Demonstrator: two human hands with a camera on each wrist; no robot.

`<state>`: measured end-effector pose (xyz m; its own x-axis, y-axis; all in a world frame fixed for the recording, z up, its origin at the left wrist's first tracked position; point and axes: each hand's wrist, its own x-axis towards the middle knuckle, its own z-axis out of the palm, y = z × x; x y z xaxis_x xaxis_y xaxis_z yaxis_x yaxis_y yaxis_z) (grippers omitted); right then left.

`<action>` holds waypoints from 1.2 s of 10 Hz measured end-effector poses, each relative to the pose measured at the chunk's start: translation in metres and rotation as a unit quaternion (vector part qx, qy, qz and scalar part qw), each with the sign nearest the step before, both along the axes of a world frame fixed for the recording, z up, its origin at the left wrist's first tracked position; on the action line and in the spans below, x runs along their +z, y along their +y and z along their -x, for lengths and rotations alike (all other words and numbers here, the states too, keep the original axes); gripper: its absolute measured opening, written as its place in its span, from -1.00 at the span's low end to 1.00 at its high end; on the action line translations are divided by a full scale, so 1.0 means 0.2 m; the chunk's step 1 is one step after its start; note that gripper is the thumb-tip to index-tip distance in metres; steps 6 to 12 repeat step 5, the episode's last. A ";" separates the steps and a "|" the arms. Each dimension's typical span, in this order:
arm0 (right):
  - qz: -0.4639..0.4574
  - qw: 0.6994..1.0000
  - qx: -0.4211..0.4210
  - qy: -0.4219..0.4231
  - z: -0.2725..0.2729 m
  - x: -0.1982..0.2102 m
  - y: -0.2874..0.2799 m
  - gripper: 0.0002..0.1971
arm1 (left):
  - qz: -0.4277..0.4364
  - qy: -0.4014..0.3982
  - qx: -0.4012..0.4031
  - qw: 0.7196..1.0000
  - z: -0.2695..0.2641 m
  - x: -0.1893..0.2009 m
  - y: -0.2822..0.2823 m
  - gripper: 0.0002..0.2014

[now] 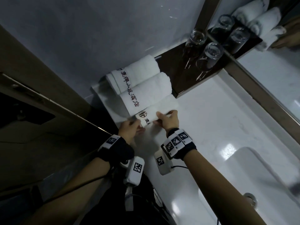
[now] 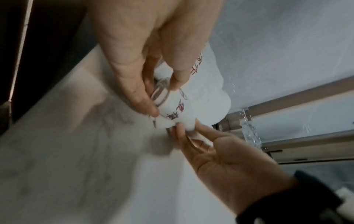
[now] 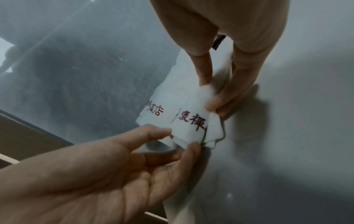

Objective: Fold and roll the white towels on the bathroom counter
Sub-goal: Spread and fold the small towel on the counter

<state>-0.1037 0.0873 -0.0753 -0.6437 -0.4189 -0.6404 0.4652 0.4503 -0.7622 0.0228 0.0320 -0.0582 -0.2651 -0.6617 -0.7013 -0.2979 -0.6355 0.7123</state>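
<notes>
Three rolled white towels with red lettering lie side by side at the counter's back left. The far towel [image 1: 139, 69] and the middle towel [image 1: 149, 88] lie untouched. Both hands hold the nearest towel [image 1: 160, 108] [image 2: 206, 97] [image 3: 191, 109]. My left hand [image 1: 139, 125] [image 2: 164, 100] [image 3: 180, 139] pinches its lettered near end between thumb and fingers. My right hand [image 1: 159, 118] [image 2: 184, 128] [image 3: 208, 94] pinches the loose folded edge on the roll's right side. The towel's corners hang loose between the two hands.
A dark tray [image 1: 172, 67] behind the towels carries two upturned glasses [image 1: 196, 38] [image 1: 212, 51]. A mirror [image 1: 267, 30] runs along the right, above the white counter [image 1: 203, 119]. The sink basin [image 1: 243, 176] lies near right. A grey wall [image 1: 81, 38] stands behind.
</notes>
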 end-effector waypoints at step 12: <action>-0.133 0.947 0.198 0.215 0.03 0.14 0.11 -0.76 | 0.116 -0.025 -0.267 0.956 -0.33 -0.01 -0.14 -0.89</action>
